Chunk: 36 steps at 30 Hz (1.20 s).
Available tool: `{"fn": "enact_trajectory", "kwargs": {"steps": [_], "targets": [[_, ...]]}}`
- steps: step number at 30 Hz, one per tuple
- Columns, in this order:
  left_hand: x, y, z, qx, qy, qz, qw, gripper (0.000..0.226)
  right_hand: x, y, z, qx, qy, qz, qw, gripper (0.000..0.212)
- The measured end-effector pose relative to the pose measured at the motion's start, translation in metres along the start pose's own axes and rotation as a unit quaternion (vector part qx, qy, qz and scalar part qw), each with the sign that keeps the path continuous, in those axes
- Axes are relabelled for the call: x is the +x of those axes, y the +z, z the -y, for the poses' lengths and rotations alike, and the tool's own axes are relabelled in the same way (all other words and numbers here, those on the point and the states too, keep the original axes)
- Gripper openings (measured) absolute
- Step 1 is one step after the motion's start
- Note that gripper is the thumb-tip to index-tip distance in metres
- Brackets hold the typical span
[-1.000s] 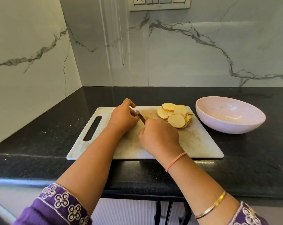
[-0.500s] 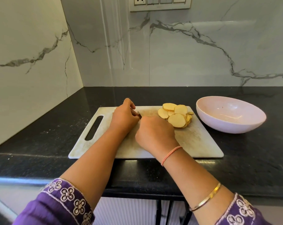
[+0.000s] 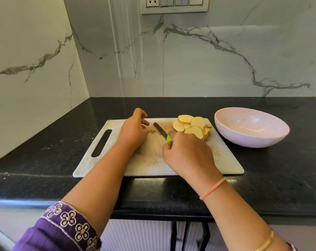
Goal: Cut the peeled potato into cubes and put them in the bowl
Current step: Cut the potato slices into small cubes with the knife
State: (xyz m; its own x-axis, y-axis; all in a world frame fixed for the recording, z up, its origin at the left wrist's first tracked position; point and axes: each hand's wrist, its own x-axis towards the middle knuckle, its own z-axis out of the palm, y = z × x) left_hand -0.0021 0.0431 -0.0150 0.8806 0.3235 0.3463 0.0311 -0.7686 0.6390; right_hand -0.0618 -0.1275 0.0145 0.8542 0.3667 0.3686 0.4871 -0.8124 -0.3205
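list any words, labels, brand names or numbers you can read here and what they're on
No text here can be read.
Switch plate: a faint mark on its lower edge, too small to read.
Bowl, cutting board, knife: no print visible.

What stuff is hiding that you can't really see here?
Head view:
- Green knife handle: mostly inside the right hand.
- Small potato piece: mostly behind the left hand, shape unclear.
- White wall switch plate: cut off by the top edge.
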Motion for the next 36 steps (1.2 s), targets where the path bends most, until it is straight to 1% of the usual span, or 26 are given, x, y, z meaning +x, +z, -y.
{"fn": "enact_trajectory", "kwargs": {"steps": [4, 7, 9, 13, 18, 21, 23, 26, 28, 30, 32, 33, 36], "targets": [[-0.003, 0.004, -0.007, 0.030, -0.001, 0.041, 0.999, 0.031, 0.008, 0.004, -0.009, 0.031, 0.012, -0.045, 0.998, 0.035], [-0.002, 0.004, -0.009, 0.083, 0.026, 0.043, 0.995, 0.018, 0.012, 0.008, -0.014, 0.052, 0.018, -0.059, 0.997, 0.037], [0.000, 0.004, -0.010, 0.115, 0.031, 0.039, 0.992, 0.017, 0.013, 0.013, -0.019, 0.083, 0.031, -0.053, 0.995, 0.040], [0.005, 0.004, -0.008, 0.146, 0.004, 0.009, 0.989, 0.021, 0.013, 0.022, -0.023, 0.136, 0.044, -0.041, 0.989, 0.042], [0.013, -0.007, 0.005, 0.168, -0.067, -0.007, 0.983, 0.030, 0.014, 0.027, -0.029, 0.173, 0.057, -0.044, 0.982, 0.042], [0.014, -0.010, 0.009, 0.170, -0.089, -0.027, 0.981, 0.025, 0.014, 0.028, -0.030, 0.196, 0.064, -0.040, 0.978, 0.042], [0.009, -0.007, 0.006, 0.166, -0.061, -0.046, 0.983, 0.026, 0.014, 0.029, -0.031, 0.206, 0.070, -0.039, 0.975, 0.041], [0.002, -0.002, -0.003, 0.175, 0.000, -0.046, 0.984, 0.029, 0.013, 0.028, -0.031, 0.209, 0.074, -0.041, 0.974, 0.041], [0.000, 0.003, -0.009, 0.193, 0.048, -0.034, 0.979, 0.030, 0.012, 0.027, -0.031, 0.208, 0.074, -0.042, 0.974, 0.038], [-0.001, 0.010, -0.012, 0.190, 0.087, 0.006, 0.978, 0.031, 0.012, 0.025, -0.030, 0.207, 0.077, -0.043, 0.974, 0.035], [-0.003, 0.016, -0.013, 0.180, 0.095, 0.058, 0.977, 0.030, 0.013, 0.026, -0.030, 0.204, 0.081, -0.044, 0.975, 0.033], [-0.003, 0.017, -0.012, 0.179, 0.095, 0.071, 0.977, 0.030, 0.013, 0.026, -0.030, 0.203, 0.083, -0.044, 0.975, 0.033], [-0.001, 0.018, -0.010, 0.167, 0.094, 0.051, 0.980, 0.025, 0.012, 0.026, -0.029, 0.197, 0.086, -0.045, 0.976, 0.036]]}}
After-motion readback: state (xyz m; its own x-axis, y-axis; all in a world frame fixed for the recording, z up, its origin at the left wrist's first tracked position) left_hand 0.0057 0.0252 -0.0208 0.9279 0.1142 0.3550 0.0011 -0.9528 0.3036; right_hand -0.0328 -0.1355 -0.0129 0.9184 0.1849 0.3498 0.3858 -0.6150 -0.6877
